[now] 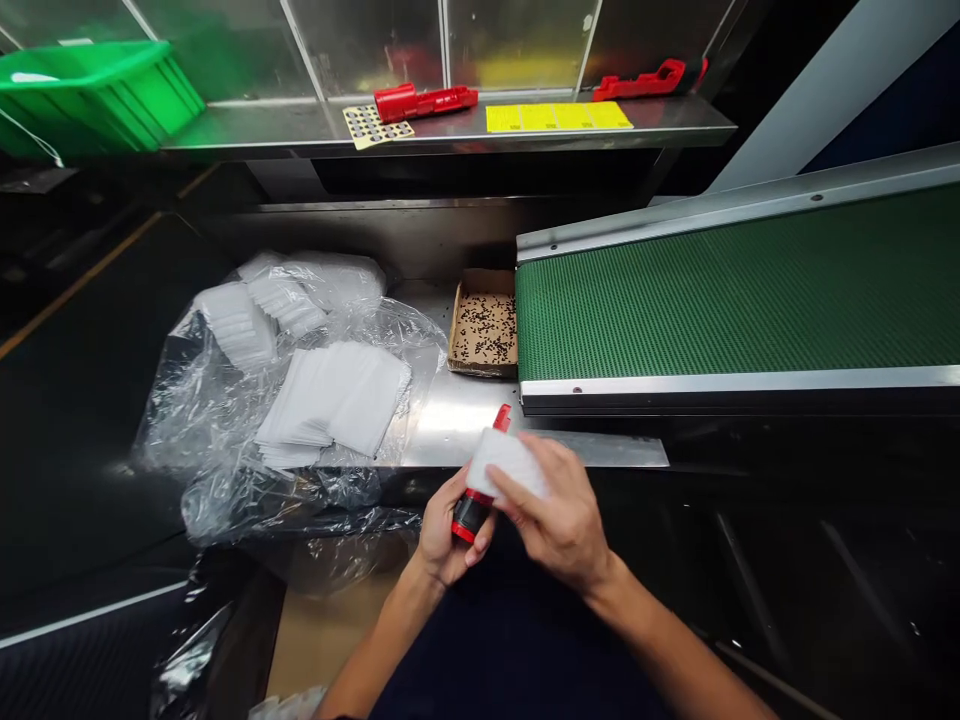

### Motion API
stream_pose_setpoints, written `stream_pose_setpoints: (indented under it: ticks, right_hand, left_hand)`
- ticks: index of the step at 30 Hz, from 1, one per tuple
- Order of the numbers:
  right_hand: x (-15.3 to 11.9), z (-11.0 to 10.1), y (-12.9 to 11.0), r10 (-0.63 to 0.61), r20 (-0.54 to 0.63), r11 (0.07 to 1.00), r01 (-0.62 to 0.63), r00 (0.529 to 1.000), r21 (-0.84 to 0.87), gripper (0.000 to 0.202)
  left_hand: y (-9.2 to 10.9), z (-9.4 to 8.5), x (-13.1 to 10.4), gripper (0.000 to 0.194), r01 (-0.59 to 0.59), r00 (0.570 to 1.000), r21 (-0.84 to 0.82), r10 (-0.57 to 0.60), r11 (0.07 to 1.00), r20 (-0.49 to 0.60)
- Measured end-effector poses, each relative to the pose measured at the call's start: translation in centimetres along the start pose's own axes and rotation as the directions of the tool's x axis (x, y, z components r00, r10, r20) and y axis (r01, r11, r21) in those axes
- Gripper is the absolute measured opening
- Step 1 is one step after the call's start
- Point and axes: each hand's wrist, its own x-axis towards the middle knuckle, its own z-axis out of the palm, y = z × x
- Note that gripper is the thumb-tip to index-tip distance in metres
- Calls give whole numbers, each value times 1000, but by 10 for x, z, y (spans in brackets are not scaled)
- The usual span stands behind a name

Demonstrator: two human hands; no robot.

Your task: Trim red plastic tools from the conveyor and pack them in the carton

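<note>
Black-and-red handheld part (pixel 471 516): left hand (pixel 441 540) is grasping its near end, fingers curling around beneath. Right hand (pixel 561 508), slightly blurred, is pinching a white foam pouch (pixel 504 462) that is covering the part's middle; cannot tell whether the part is lying inside it or underneath. Long axis is running from the left palm forward and slightly right, red tip pointing toward the steel bench (pixel 442 420). Left hand is sitting nearer the black end, right hand nearer the pouch. Both are hovering at the bench's front edge. Beyond the tip, steel surface is showing up to the cardboard tray (pixel 486 370); the conveyor (pixel 712 290) is bounding the right, the pouch stack (pixel 337 400) is occupying the front edge leftward.
</note>
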Motion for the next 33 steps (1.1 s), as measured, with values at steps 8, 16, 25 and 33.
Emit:
stream_pose_setpoints:
  ticks: [8, 16, 25, 33]
  right_hand:
    - [6, 11, 41, 168, -110, 959, -188, 980, -213, 26]
    - [-2, 13, -8, -107, 43, 990, 102, 993, 97, 30]
    - [-1, 27, 39, 163, -110, 951, -186, 980, -246, 26]
    - [-40, 124, 49, 303, 206, 927, -338, 930, 163, 47]
  left_hand:
    - [4, 8, -11, 37, 86, 996, -14, -86, 996, 10]
    - [0, -6, -2, 31, 48, 997, -39, -50, 998, -57]
    - [15, -5, -34, 40, 65, 995, -12, -65, 998, -81]
    - [32, -22, -37, 38, -124, 977, 42, 129, 991, -171]
